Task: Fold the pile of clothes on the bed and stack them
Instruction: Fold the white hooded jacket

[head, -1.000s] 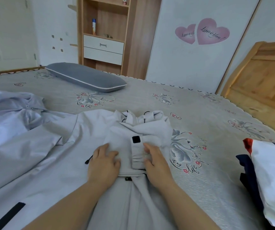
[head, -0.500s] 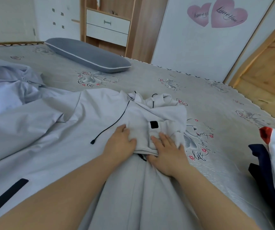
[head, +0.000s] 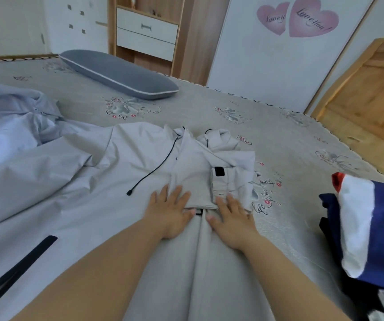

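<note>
A pale grey jacket [head: 93,181] with black drawstrings and a black zip lies spread over the bed [head: 290,140]. Its sleeve and hood part [head: 207,167] is folded into a bundle in the middle, with a small black patch on top. My left hand [head: 170,209] lies flat with straight fingers on the bundle's near left edge. My right hand [head: 232,216] presses flat on its near right edge. A light blue garment [head: 7,117] is crumpled at the far left. A navy, white and red folded garment [head: 371,225] sits at the right edge.
A grey pillow [head: 119,72] lies at the far side of the bed. Behind it stand a wooden shelf unit with white drawers [head: 147,31] and a white wardrobe door with pink heart stickers [head: 297,17]. A wooden headboard [head: 367,89] rises at the right.
Both hands have slid back toward me along the folded bundle and flattened at its near edge. The camera has tilted and shifted slightly.
</note>
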